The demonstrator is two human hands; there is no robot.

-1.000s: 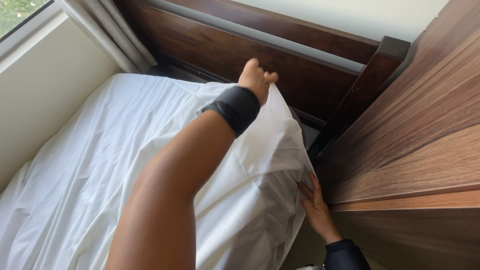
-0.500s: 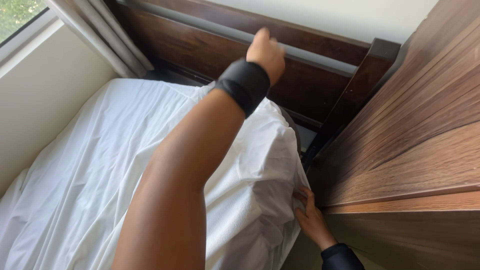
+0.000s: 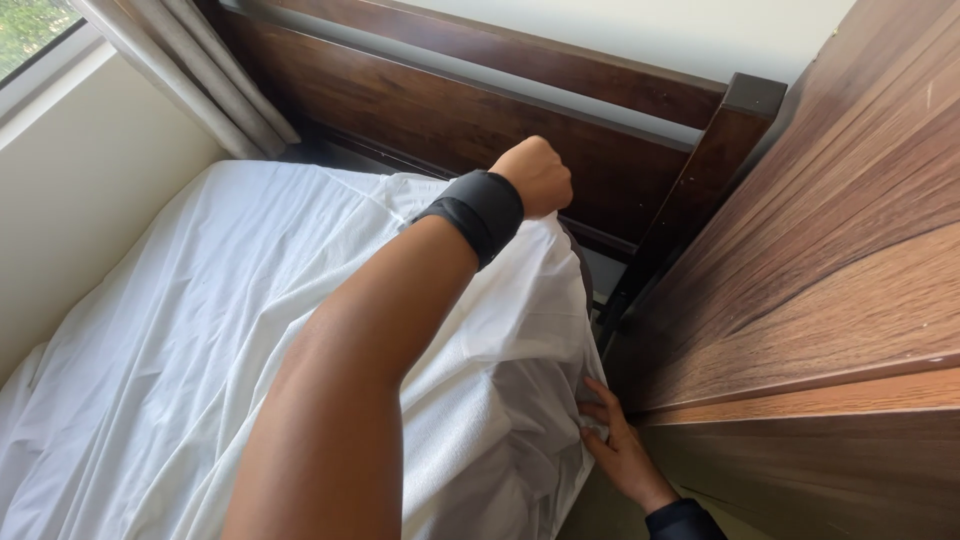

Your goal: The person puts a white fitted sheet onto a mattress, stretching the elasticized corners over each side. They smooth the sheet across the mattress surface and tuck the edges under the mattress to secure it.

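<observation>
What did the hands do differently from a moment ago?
The left hand, closed on the top corner of the white sheet, rose toward the dark wooden headboard half a second ago and has since come back down a little, keeping its hold. The right hand stayed low at the bed's edge beside the wooden cabinet, fingers in the sheet's side. The sheet still covers the mattress.

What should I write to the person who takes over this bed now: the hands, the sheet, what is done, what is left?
Left hand: a fist shut on the sheet, holding it up at the corner by the headboard.
Right hand: low down, fingers on the sheet's edge beside the wood panel; grip unclear.
Done: the sheet is spread over the bed.
Left: the corner is not yet down, and the sheet is wrinkled.
</observation>
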